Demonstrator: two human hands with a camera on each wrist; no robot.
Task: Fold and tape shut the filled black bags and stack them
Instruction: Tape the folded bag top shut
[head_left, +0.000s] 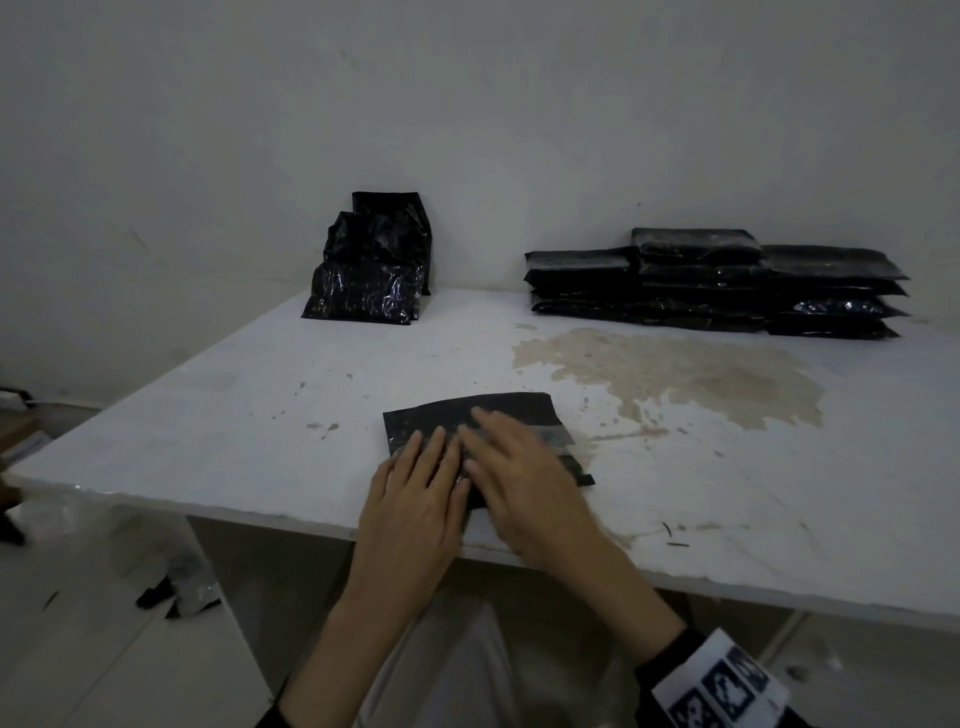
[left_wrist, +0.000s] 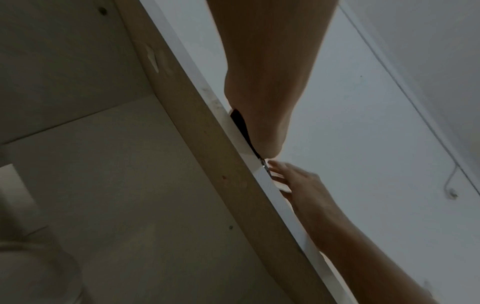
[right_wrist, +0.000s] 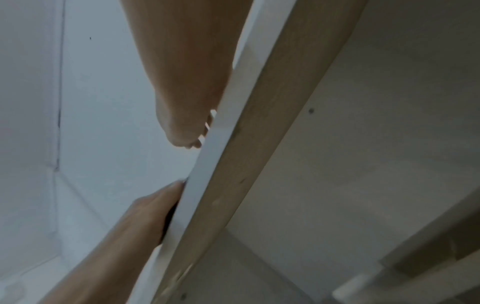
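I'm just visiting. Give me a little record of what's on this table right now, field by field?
Being worked on: black bag lying flat near the table's front edge
Tape: clear strip across the bag
Left hand: fingers flat, pressing on the bag
Right hand: fingers flat on the tape, blurred
Back right: flat stack of bags
Back left: upright bags at the wall
Table: white, with a brown stain
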